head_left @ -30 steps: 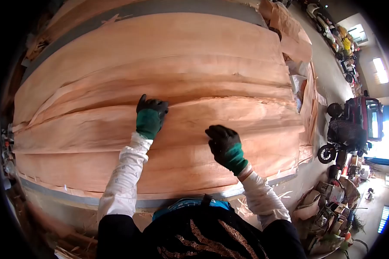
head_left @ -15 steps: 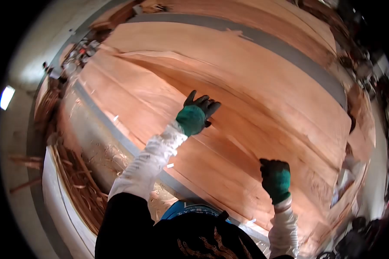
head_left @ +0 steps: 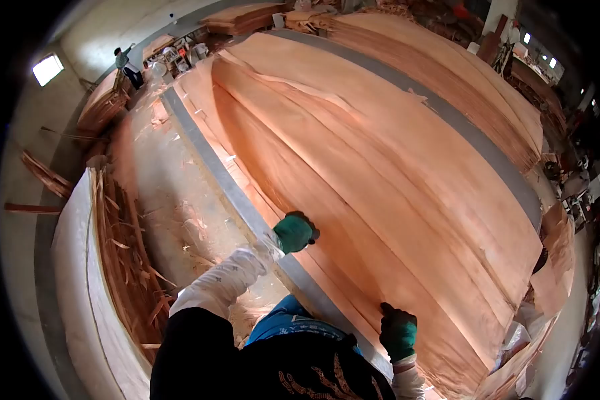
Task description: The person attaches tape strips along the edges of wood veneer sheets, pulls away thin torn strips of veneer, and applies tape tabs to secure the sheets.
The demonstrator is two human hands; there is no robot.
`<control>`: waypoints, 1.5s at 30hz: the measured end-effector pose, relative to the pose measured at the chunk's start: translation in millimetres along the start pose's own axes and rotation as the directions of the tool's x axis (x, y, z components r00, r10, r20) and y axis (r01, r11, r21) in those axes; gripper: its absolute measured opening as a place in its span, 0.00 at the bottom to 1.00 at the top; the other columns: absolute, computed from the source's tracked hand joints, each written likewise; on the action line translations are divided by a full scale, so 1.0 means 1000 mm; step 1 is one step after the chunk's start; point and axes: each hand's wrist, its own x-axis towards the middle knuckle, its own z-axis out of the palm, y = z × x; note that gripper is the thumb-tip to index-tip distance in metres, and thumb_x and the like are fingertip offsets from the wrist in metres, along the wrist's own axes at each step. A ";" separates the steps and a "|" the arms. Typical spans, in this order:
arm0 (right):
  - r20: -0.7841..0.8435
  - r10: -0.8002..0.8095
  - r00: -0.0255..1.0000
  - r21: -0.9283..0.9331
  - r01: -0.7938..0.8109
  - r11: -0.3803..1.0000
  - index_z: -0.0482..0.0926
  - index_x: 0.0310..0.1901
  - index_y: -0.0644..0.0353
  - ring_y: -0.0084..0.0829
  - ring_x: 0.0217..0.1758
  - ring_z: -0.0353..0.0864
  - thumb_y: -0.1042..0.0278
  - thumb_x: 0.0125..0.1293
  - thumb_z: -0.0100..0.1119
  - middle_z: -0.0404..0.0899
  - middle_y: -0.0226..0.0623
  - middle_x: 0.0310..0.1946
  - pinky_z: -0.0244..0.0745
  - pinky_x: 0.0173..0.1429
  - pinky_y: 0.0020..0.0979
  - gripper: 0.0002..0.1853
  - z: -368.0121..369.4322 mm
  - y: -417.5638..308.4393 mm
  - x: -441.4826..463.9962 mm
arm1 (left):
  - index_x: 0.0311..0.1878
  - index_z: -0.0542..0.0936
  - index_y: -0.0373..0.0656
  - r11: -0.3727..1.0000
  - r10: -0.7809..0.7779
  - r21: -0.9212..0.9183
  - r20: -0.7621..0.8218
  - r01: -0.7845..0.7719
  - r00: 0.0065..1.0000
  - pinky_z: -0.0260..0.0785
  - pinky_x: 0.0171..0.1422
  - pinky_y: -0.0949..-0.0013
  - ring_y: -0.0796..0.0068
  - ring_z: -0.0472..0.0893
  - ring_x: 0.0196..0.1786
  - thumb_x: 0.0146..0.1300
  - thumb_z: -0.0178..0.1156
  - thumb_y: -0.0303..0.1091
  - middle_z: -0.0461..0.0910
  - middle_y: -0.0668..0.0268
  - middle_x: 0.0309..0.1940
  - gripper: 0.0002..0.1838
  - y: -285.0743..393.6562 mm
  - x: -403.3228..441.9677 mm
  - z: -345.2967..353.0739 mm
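Note:
A broad, thin wood veneer sheet (head_left: 353, 220) lies rippled across the table in front of me, over other sheets. My left hand (head_left: 295, 232), in a green glove with dark fingers, is closed at the sheet's near edge, its fingertips mostly hidden. Nearer my body on the right, my right hand (head_left: 399, 332), gloved alike, is closed at the same edge with the thumb sticking out. Between both hands the veneer bows up and casts a shadow.
A grey table edge strip (head_left: 213, 167) runs along my side. Torn veneer scraps (head_left: 130, 267) fill a white-sided holder at left. Beyond a second grey strip (head_left: 473, 133) stands a veneer stack (head_left: 440, 73). A person (head_left: 128, 67) stands far back left.
My left hand has gone from spread fingers to closed, and both hands are nearer my body. The veneer's near edge has shifted toward me. The view has tilted up and turned.

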 end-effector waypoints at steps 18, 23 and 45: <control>0.158 0.408 0.899 -0.103 -0.396 0.912 0.80 0.53 0.54 0.44 0.53 0.79 0.67 0.51 0.59 0.78 0.43 0.54 0.75 0.53 0.43 0.23 0.033 -0.050 0.012 | 0.48 0.83 0.45 0.902 0.246 -0.288 -0.272 -0.323 0.930 0.74 0.51 0.55 0.54 0.82 0.47 0.60 0.63 0.45 0.83 0.56 0.44 0.18 -0.105 0.237 -0.032; -0.025 0.626 0.779 -0.002 -0.627 0.779 0.80 0.50 0.56 0.45 0.54 0.78 0.70 0.51 0.61 0.79 0.46 0.52 0.74 0.54 0.45 0.21 0.022 -0.089 0.012 | 0.49 0.82 0.48 0.900 0.326 -0.206 -0.269 -0.384 0.907 0.72 0.56 0.57 0.57 0.80 0.52 0.60 0.61 0.44 0.82 0.58 0.48 0.17 -0.063 0.383 -0.020; 0.162 0.879 0.449 0.975 0.067 -0.214 0.71 0.61 0.64 0.34 0.62 0.77 0.74 0.71 0.51 0.80 0.41 0.54 0.73 0.66 0.36 0.18 -0.002 -0.050 0.182 | 0.32 0.78 0.46 0.625 0.497 -0.413 -0.443 -0.662 0.746 0.71 0.34 0.58 0.54 0.79 0.30 0.55 0.58 0.25 0.80 0.59 0.27 0.04 -0.037 0.384 -0.049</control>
